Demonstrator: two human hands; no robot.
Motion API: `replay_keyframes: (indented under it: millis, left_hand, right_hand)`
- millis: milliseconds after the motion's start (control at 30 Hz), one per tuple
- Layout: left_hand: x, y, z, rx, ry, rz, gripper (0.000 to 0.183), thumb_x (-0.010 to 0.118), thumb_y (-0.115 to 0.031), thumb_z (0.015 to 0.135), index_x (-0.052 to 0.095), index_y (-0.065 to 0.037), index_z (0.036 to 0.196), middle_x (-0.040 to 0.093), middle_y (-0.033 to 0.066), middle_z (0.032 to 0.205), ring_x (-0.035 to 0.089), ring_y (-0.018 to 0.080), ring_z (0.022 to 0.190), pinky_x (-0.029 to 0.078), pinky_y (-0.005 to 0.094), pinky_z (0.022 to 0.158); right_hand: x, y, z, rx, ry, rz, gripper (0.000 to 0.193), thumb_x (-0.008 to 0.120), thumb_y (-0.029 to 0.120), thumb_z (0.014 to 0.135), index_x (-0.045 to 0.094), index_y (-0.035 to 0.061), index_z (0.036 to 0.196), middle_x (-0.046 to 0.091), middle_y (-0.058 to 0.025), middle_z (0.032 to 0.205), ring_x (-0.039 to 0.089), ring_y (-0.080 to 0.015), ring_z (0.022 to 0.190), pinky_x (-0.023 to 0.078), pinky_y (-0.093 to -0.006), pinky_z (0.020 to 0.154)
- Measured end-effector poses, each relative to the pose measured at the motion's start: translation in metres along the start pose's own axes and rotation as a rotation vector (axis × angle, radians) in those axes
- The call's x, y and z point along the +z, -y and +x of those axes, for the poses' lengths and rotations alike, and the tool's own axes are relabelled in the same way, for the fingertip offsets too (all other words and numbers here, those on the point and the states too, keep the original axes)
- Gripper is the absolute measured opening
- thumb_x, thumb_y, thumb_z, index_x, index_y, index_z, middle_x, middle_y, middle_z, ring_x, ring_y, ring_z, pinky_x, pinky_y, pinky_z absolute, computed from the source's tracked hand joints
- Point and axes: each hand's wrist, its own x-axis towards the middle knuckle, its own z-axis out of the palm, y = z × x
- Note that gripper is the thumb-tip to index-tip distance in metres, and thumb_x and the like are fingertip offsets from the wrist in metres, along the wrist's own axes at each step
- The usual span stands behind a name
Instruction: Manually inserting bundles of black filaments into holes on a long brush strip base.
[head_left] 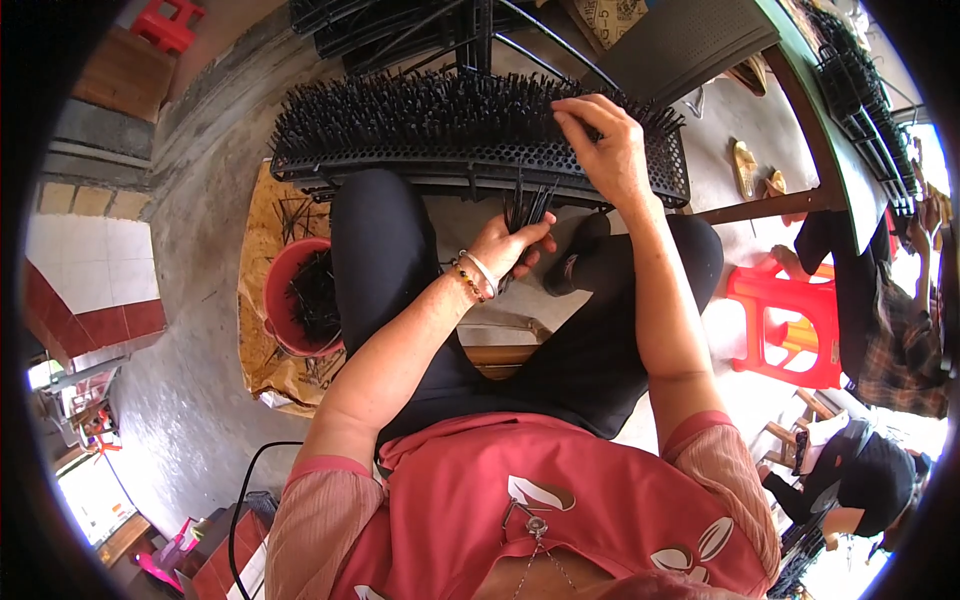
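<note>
A bundle of thin black sticks (529,204) rises out of my left hand (503,246), whose fingers are wrapped round it above my lap. Beyond it, a long black perforated rack (664,172) lies across in front of my knees, densely filled with upright black sticks (400,118). My right hand (612,150) is over the right part of this rack, thumb and forefinger brought together at the tips of the standing sticks. Whatever that pinch holds is too small to make out against the black.
Left of my leg, a red bucket (278,318) with more black pieces stands on a brown paper sheet (256,225). A red plastic stool (745,310) and a green-topped table (850,185) are at right. Farther right, other people sit. Black metal frames (390,35) stand behind the rack.
</note>
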Motion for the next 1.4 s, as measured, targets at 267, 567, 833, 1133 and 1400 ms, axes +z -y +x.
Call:
replay_keyframes:
  millis: [267, 567, 833, 1133, 1400]
  left_hand:
    - [0.0, 0.0, 0.0, 0.017, 0.0, -0.021, 0.016, 0.06, -0.019, 0.088, 0.058, -0.009, 0.101, 0.06, 0.0049, 0.074, 0.047, 0.0062, 0.051, 0.031, 0.0199, 0.038]
    - [0.0, -0.001, 0.0, -0.002, -0.009, -0.042, 0.016, 0.06, -0.018, 0.088, 0.058, -0.008, 0.1, 0.06, 0.0055, 0.073, 0.047, 0.0066, 0.051, 0.033, 0.0204, 0.039]
    - [0.0, 0.0, 0.001, -0.005, 0.004, -0.044, 0.018, 0.062, -0.02, 0.088, 0.058, -0.008, 0.101, 0.06, 0.0055, 0.074, 0.047, 0.0065, 0.053, 0.033, 0.0202, 0.04]
    - [0.002, -0.002, 0.001, 0.049, 0.041, -0.104, 0.023, 0.058, -0.024, 0.09, 0.058, -0.006, 0.105, 0.061, 0.0067, 0.076, 0.051, 0.0082, 0.056, 0.037, 0.0216, 0.043]
    - [0.0, -0.001, 0.005, 0.05, 0.025, -0.158, 0.025, 0.053, -0.024, 0.091, 0.056, -0.005, 0.108, 0.062, 0.007, 0.079, 0.057, 0.0119, 0.063, 0.045, 0.0249, 0.052]
  right_hand:
    - [0.001, 0.001, 0.0, -0.063, 0.085, -0.052, 0.013, 0.064, 0.008, 0.081, 0.068, 0.0033, 0.093, 0.065, -0.0092, 0.086, 0.062, -0.0252, 0.081, 0.048, -0.0323, 0.074]
    - [0.004, 0.007, -0.004, -0.133, 0.016, -0.225, 0.011, 0.063, 0.008, 0.081, 0.067, 0.0042, 0.09, 0.064, -0.0085, 0.085, 0.061, -0.027, 0.079, 0.046, -0.0333, 0.075]
    - [0.003, 0.003, -0.002, -0.146, 0.096, -0.193, 0.011, 0.064, 0.01, 0.081, 0.068, 0.0046, 0.09, 0.065, -0.0086, 0.085, 0.061, -0.0274, 0.08, 0.046, -0.0339, 0.076]
    - [-0.009, 0.003, 0.0, -0.074, -0.142, -0.17, 0.011, 0.066, 0.006, 0.08, 0.068, 0.0035, 0.091, 0.066, -0.0084, 0.086, 0.063, -0.0225, 0.081, 0.049, -0.0297, 0.074]
    - [-0.004, 0.001, -0.002, -0.033, -0.302, -0.195, 0.01, 0.065, 0.007, 0.083, 0.067, 0.0013, 0.091, 0.065, -0.0092, 0.085, 0.064, -0.0191, 0.078, 0.049, -0.027, 0.071]
